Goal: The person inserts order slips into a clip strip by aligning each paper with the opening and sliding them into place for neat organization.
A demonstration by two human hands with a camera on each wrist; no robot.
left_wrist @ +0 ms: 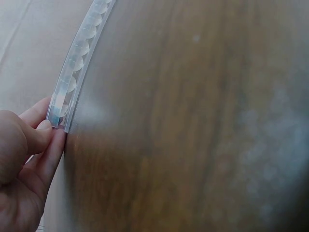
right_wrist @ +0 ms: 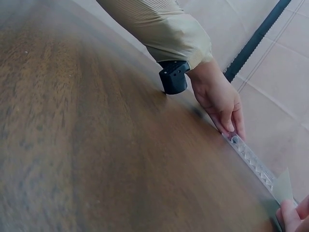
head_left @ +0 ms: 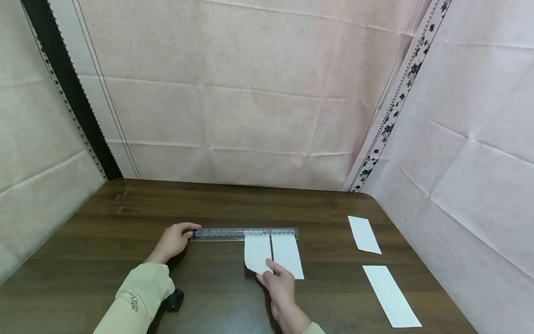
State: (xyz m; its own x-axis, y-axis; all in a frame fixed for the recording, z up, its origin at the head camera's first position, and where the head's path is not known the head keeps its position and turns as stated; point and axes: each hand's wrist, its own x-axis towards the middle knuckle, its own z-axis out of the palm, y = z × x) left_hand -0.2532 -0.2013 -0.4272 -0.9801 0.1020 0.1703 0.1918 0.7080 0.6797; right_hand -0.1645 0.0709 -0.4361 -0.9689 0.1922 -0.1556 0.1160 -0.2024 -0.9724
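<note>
A clear ruler [head_left: 225,234] with a row of round shapes along it lies crosswise on the table. My left hand [head_left: 171,242] pinches its left end between thumb and fingers, as the left wrist view also shows. Under the ruler's right part sit the top ends of two white paper pieces, a left one [head_left: 256,252] and a right one [head_left: 288,257], with a narrow dark gap between them. My right hand [head_left: 280,284] pinches the lower right corner of the left paper, whose bottom edge bends up. In the right wrist view only part of the right hand's fingers [right_wrist: 292,215] shows.
Two more white paper pieces lie at the right, a short one [head_left: 365,235] and a longer one [head_left: 393,297] nearer me. Pale cloth [head_left: 258,102] hangs behind the brown wooden table [head_left: 200,204] and along both sides. A black wrist device [head_left: 174,300] sits at the left sleeve.
</note>
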